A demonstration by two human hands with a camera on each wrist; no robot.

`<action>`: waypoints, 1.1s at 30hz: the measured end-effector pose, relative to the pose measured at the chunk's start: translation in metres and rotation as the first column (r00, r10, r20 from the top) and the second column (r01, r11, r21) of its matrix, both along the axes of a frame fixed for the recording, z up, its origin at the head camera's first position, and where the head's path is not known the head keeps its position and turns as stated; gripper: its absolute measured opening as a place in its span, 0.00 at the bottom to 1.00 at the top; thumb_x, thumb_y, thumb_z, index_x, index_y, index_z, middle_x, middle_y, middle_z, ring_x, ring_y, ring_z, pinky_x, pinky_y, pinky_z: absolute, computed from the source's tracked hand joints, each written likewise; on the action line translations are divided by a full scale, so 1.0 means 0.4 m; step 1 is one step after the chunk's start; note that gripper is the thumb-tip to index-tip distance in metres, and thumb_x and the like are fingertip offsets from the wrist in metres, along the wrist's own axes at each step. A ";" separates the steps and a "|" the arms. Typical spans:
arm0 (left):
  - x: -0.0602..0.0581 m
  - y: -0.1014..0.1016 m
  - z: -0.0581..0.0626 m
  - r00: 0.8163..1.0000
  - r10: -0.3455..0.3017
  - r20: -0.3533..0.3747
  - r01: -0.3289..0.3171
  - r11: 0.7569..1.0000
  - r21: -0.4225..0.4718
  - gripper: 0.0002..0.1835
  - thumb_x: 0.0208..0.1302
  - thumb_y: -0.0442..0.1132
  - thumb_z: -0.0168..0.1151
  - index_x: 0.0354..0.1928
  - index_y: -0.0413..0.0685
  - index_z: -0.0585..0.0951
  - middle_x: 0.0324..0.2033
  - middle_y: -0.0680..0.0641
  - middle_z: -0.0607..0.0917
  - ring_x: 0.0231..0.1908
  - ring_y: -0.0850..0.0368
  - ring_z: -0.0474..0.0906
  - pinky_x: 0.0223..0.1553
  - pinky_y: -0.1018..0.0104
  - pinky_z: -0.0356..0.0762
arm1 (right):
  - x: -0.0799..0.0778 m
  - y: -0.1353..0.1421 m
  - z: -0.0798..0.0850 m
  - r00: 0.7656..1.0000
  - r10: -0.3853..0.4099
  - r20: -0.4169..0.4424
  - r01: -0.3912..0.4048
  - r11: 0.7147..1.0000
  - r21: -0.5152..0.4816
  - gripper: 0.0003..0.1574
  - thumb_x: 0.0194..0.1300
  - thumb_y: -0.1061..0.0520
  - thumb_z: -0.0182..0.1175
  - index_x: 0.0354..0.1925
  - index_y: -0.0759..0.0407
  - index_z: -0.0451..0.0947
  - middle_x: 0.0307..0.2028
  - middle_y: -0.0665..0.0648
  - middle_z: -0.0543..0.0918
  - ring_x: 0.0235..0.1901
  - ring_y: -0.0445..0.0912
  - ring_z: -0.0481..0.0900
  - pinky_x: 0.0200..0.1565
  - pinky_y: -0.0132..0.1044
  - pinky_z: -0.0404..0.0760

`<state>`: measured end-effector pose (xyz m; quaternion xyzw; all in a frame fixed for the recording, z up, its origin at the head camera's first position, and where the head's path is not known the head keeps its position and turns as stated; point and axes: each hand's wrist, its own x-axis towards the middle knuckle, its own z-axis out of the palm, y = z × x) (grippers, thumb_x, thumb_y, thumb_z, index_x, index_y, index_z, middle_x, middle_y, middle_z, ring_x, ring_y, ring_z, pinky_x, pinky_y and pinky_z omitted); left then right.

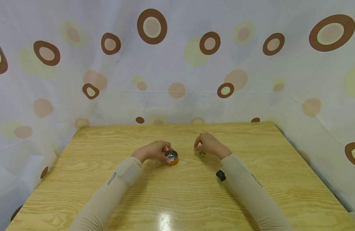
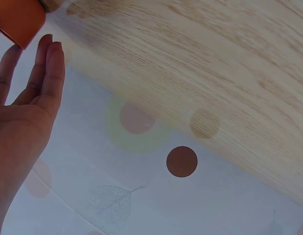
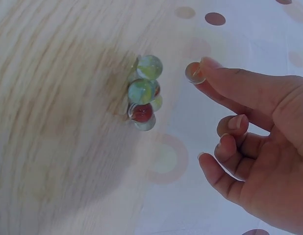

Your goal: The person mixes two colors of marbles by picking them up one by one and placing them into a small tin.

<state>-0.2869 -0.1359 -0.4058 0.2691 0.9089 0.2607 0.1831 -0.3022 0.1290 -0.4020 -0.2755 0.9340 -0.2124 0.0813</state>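
Observation:
Between thumb and forefinger, my right hand [image 3: 259,117] pinches a clear glass marble [image 3: 194,73] with an orange swirl. The other fingers are loosely curled. Close by on the table sits a small cluster of glass marbles [image 3: 141,92], green, yellow and red inside; the head view shows the cluster [image 1: 201,155] just below the right hand [image 1: 210,145]. My left hand [image 1: 155,150] grips the rim of a small orange cup [image 1: 173,162] with a metallic inside, standing on the table. In the left wrist view only part of the orange cup [image 2: 21,19] shows, at the top left corner.
The wooden table [image 1: 177,199] reaches back to a patterned curtain [image 1: 177,64] that also hangs along both sides. A black device [image 1: 221,175] is worn at the right wrist. Light glares off the table's near edge.

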 end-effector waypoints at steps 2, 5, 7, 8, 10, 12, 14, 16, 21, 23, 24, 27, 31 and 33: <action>0.000 0.000 0.000 1.000 0.002 0.002 -0.002 1.000 0.001 0.20 0.54 0.40 0.74 0.49 0.46 0.79 0.36 0.47 0.76 0.35 0.54 0.70 0.39 0.63 0.70 | 0.002 0.000 0.004 1.000 0.006 -0.002 -0.006 1.000 -0.011 0.08 0.64 0.59 0.64 0.39 0.63 0.85 0.36 0.59 0.77 0.28 0.46 0.68 0.33 0.39 0.69; 0.001 -0.001 -0.001 1.000 0.002 0.007 -0.002 1.000 0.006 0.20 0.54 0.40 0.74 0.48 0.46 0.79 0.36 0.46 0.76 0.35 0.54 0.70 0.39 0.63 0.71 | 0.005 -0.005 0.008 1.000 0.002 0.003 -0.002 1.000 -0.026 0.08 0.64 0.58 0.64 0.39 0.61 0.85 0.33 0.56 0.73 0.30 0.47 0.65 0.34 0.40 0.67; 0.001 -0.001 -0.003 1.000 0.003 0.012 -0.003 1.000 0.008 0.20 0.54 0.40 0.74 0.47 0.47 0.79 0.36 0.46 0.76 0.35 0.54 0.71 0.39 0.63 0.71 | 0.007 -0.010 0.010 1.000 0.006 0.000 -0.006 0.999 -0.037 0.08 0.64 0.57 0.64 0.39 0.59 0.85 0.32 0.55 0.73 0.29 0.47 0.65 0.34 0.39 0.66; 0.001 -0.001 -0.005 1.000 0.002 0.012 -0.002 1.000 0.009 0.20 0.54 0.40 0.74 0.47 0.47 0.79 0.36 0.46 0.76 0.35 0.54 0.71 0.39 0.63 0.71 | 0.008 -0.013 0.011 1.000 0.013 -0.002 -0.013 0.999 -0.043 0.08 0.64 0.57 0.64 0.39 0.59 0.85 0.31 0.54 0.73 0.29 0.47 0.65 0.34 0.39 0.67; 0.001 -0.002 -0.008 1.000 0.001 0.013 -0.001 1.000 0.009 0.19 0.54 0.41 0.74 0.47 0.48 0.79 0.36 0.47 0.77 0.35 0.54 0.71 0.39 0.63 0.71 | 0.011 -0.021 0.014 1.000 0.020 0.001 -0.020 0.998 -0.054 0.08 0.64 0.56 0.64 0.39 0.59 0.85 0.31 0.54 0.73 0.30 0.47 0.65 0.34 0.39 0.67; 0.001 -0.001 -0.009 1.000 0.003 0.014 -0.003 1.000 0.009 0.19 0.53 0.41 0.74 0.46 0.48 0.79 0.36 0.47 0.77 0.35 0.54 0.72 0.39 0.63 0.71 | 0.014 -0.029 0.017 0.999 0.031 -0.003 -0.032 0.998 -0.059 0.08 0.64 0.56 0.64 0.39 0.59 0.85 0.31 0.54 0.73 0.30 0.47 0.66 0.34 0.39 0.67; 0.000 -0.001 -0.010 1.000 0.003 0.016 -0.004 1.000 0.010 0.19 0.53 0.41 0.74 0.46 0.49 0.79 0.35 0.47 0.77 0.35 0.54 0.72 0.38 0.63 0.71 | 0.019 -0.038 0.020 0.999 0.040 -0.004 -0.040 0.997 -0.064 0.07 0.64 0.56 0.64 0.38 0.58 0.85 0.31 0.54 0.74 0.30 0.46 0.66 0.34 0.38 0.67; 0.000 -0.002 -0.010 1.000 0.005 0.019 -0.006 1.000 0.009 0.19 0.53 0.41 0.74 0.46 0.49 0.79 0.35 0.47 0.77 0.35 0.54 0.72 0.39 0.63 0.71 | 0.023 -0.046 0.021 0.999 0.053 -0.011 -0.053 0.996 -0.073 0.07 0.64 0.57 0.65 0.38 0.58 0.86 0.30 0.53 0.73 0.29 0.46 0.65 0.33 0.38 0.66; -0.001 -0.002 -0.008 1.000 0.011 0.025 -0.011 1.000 0.007 0.19 0.54 0.41 0.74 0.46 0.49 0.79 0.35 0.47 0.77 0.35 0.54 0.72 0.38 0.63 0.71 | 0.032 -0.066 0.020 0.993 0.105 -0.052 -0.110 0.989 -0.101 0.08 0.63 0.57 0.65 0.38 0.59 0.86 0.27 0.52 0.72 0.28 0.45 0.63 0.33 0.36 0.64; 0.000 -0.001 -0.006 1.000 0.013 0.025 -0.013 1.000 0.007 0.18 0.54 0.41 0.74 0.46 0.49 0.79 0.35 0.47 0.77 0.35 0.54 0.72 0.38 0.63 0.71 | 0.037 -0.074 0.022 0.990 0.122 -0.070 -0.129 0.986 -0.103 0.08 0.63 0.57 0.65 0.38 0.60 0.86 0.27 0.51 0.72 0.28 0.44 0.64 0.33 0.36 0.65; 0.000 -0.001 -0.004 1.000 0.013 0.024 -0.013 1.000 0.006 0.18 0.54 0.40 0.74 0.46 0.49 0.79 0.35 0.46 0.77 0.35 0.54 0.72 0.38 0.63 0.71 | 0.039 -0.079 0.024 0.988 0.133 -0.083 -0.142 0.985 -0.102 0.08 0.63 0.57 0.65 0.38 0.60 0.86 0.28 0.51 0.73 0.28 0.44 0.64 0.33 0.36 0.65; 0.001 0.000 0.000 1.000 0.009 0.023 -0.009 1.000 0.005 0.18 0.54 0.40 0.74 0.46 0.48 0.79 0.36 0.46 0.78 0.35 0.54 0.72 0.38 0.63 0.71 | 0.044 -0.090 0.028 0.984 0.146 -0.104 -0.156 0.982 -0.103 0.08 0.63 0.57 0.65 0.38 0.60 0.86 0.28 0.51 0.74 0.29 0.44 0.66 0.33 0.36 0.67; 0.002 0.000 0.003 1.000 0.002 0.023 -0.002 1.000 0.003 0.18 0.55 0.40 0.73 0.46 0.48 0.79 0.36 0.45 0.78 0.35 0.55 0.72 0.39 0.63 0.72 | 0.046 -0.101 0.031 0.980 0.158 -0.125 -0.172 0.979 -0.108 0.08 0.62 0.58 0.66 0.37 0.60 0.86 0.28 0.51 0.75 0.28 0.44 0.66 0.34 0.36 0.67; 0.001 0.000 0.003 1.000 0.001 0.023 -0.001 1.000 0.004 0.18 0.55 0.40 0.73 0.46 0.48 0.79 0.36 0.45 0.78 0.35 0.55 0.73 0.38 0.63 0.72 | 0.047 -0.105 0.032 0.978 0.163 -0.127 -0.178 0.978 -0.111 0.08 0.62 0.58 0.66 0.37 0.60 0.86 0.28 0.51 0.75 0.29 0.44 0.66 0.34 0.36 0.67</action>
